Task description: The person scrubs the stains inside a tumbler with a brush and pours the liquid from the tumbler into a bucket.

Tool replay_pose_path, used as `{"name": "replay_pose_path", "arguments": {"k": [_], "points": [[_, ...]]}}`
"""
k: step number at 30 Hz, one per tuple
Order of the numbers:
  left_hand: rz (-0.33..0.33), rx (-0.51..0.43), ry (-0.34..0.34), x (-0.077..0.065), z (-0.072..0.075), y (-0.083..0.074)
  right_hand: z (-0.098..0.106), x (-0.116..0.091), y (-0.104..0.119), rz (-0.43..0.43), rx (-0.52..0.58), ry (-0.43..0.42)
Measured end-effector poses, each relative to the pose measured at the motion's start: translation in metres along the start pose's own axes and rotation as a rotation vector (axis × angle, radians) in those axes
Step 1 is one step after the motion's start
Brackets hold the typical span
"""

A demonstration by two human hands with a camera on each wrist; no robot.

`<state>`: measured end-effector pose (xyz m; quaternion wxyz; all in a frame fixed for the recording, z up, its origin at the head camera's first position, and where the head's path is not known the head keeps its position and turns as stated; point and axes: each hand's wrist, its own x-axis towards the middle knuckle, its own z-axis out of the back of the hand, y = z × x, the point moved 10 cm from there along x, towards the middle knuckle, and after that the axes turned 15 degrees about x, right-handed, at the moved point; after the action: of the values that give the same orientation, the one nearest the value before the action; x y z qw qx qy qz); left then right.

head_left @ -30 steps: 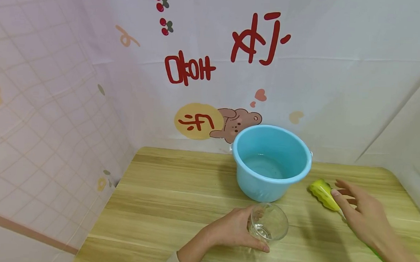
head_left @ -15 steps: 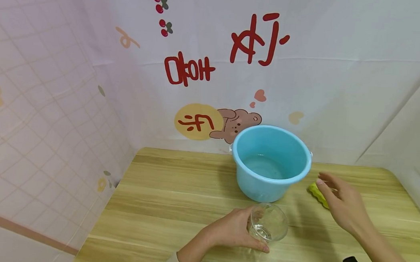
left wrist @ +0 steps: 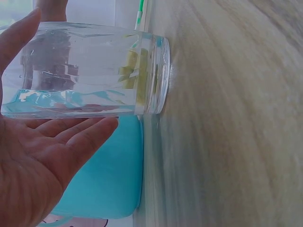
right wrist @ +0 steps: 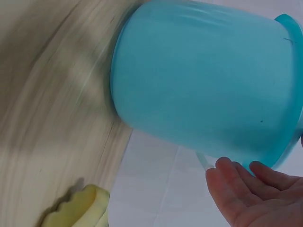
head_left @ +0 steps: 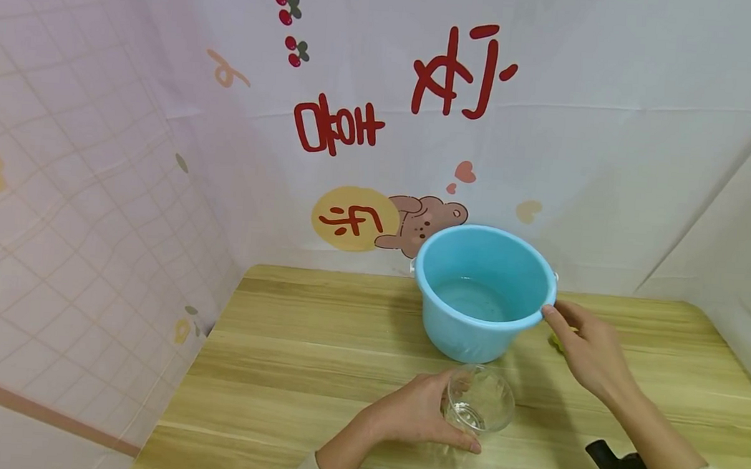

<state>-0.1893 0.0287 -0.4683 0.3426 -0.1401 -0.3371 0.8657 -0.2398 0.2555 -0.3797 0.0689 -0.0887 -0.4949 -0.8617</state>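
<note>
In the head view, my left hand (head_left: 413,412) holds a clear cup (head_left: 484,402) upright on the table. Its thumb and fingers lie on opposite sides of the cup (left wrist: 90,66) in the left wrist view. My right hand (head_left: 591,348) is at the right rim of a light blue bucket (head_left: 466,333), thumb on the rim and fingers outside below it. Those fingers (right wrist: 236,184) are only slightly bent in the right wrist view. Some water lies in the bucket. Behind my right hand, mostly hidden, is a yellow wavy-edged sponge brush (right wrist: 78,210).
The wooden table (head_left: 290,358) carries the bucket near its back edge, close to the printed wall cloth (head_left: 598,176). Another cloth with a grid pattern (head_left: 76,173) hangs along the left. A green-and-white stick (left wrist: 139,14) shows beyond the cup in the left wrist view.
My right hand has moved left from above the sponge brush to the bucket's rim, and now touches it. My left hand and the cup have stayed in place.
</note>
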Motion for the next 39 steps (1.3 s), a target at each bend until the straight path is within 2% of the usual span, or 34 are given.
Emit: {"name": "replay_pose_path", "arguments": {"k": [10,17,22,31,39], "points": [[0.009,-0.011,0.012,0.001,-0.003,0.001,-0.004,0.008,-0.004,-0.075,0.111,-0.020],[0.019,-0.026,0.016,0.001,-0.003,0.004,-0.008,0.010,-0.005,-0.075,0.156,-0.036],[0.013,-0.044,0.002,0.001,-0.003,0.003,-0.010,0.011,-0.004,-0.073,0.166,-0.043],[0.015,-0.022,-0.022,0.002,-0.002,0.002,-0.007,0.011,-0.004,-0.080,0.171,-0.059],[-0.001,-0.047,-0.055,0.002,0.001,0.006,-0.008,0.014,-0.007,-0.087,0.183,-0.055]]}}
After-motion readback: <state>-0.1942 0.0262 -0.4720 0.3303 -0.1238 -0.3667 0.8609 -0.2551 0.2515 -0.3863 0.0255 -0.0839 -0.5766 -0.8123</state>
